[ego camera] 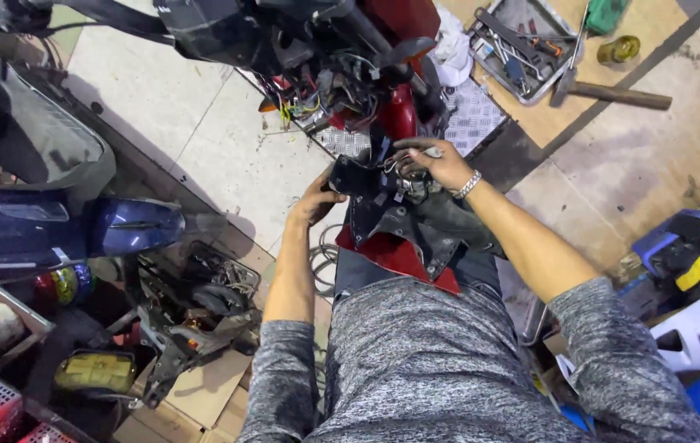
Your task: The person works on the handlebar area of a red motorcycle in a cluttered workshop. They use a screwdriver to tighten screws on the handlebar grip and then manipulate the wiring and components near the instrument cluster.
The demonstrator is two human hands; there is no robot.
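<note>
Both hands on a black scooter panel (391,215)

Left hand (314,202) grips its 9 o'clock edge, fingers curled; right hand (436,162) at 1 o'clock pinches wires (406,176) (tool tray (481,41) way off).

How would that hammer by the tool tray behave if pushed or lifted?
The hammer lies flat on the floor beside the tool tray, so it probably slides or pivots rather than rolls. Its metal head likely makes it head-heavy when lifted. It looks stiff, not fragile.

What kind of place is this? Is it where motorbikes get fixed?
Probably a motorbike repair shop. A stripped red scooter shows loose wires, a tool tray and hammer lie on the floor, and a blue scooter stands nearby.
</note>
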